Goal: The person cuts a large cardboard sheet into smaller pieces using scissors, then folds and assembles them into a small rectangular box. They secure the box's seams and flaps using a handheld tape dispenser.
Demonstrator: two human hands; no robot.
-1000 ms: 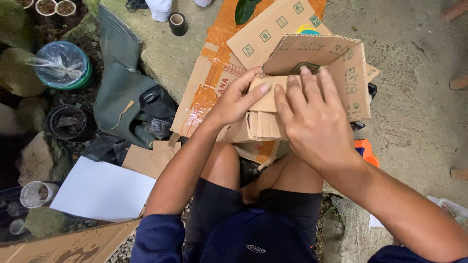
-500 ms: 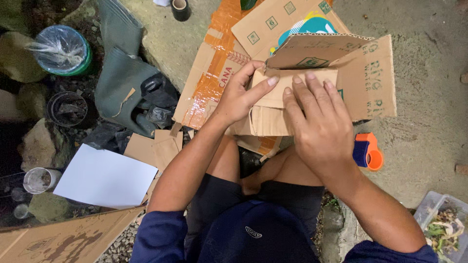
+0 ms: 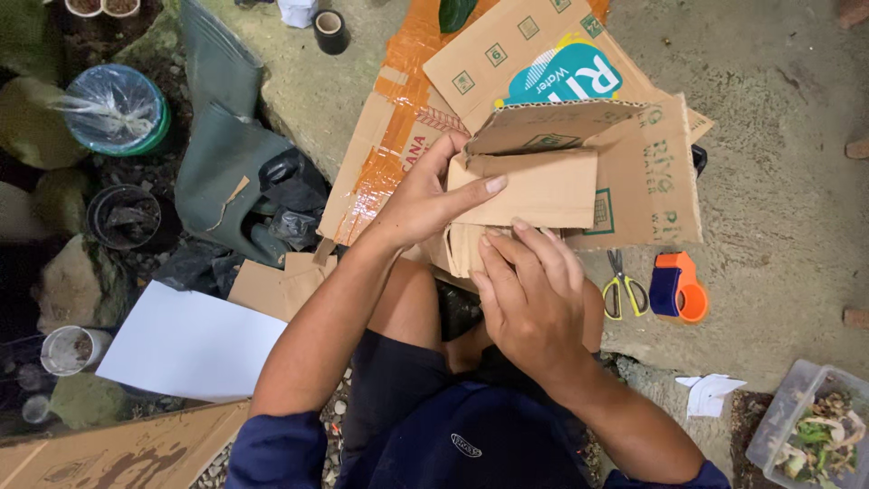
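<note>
A folded piece of brown cardboard (image 3: 579, 172) is held up over my lap, its flaps bent into a box-like shape. My left hand (image 3: 425, 195) grips its left edge, thumb lying across the front flap. My right hand (image 3: 529, 294) presses against the lower front of the cardboard, fingers spread upward on it. Beneath it lie flattened cardboard boxes (image 3: 407, 136), one with a blue and yellow print (image 3: 561, 77).
Yellow-handled scissors (image 3: 620, 290) and an orange tape dispenser (image 3: 679, 285) lie on the concrete at right. A white sheet (image 3: 186, 344), cardboard scraps (image 3: 276, 285), a dark green bag (image 3: 226, 172), pots (image 3: 122, 215) and a plastic-covered bucket (image 3: 113, 109) sit at left. A clear tub (image 3: 810, 430) stands lower right.
My right hand has slid down from the top of the cardboard to its lower front. The front flap now lies folded flat under my left thumb. The view shifted, revealing the scissors.
</note>
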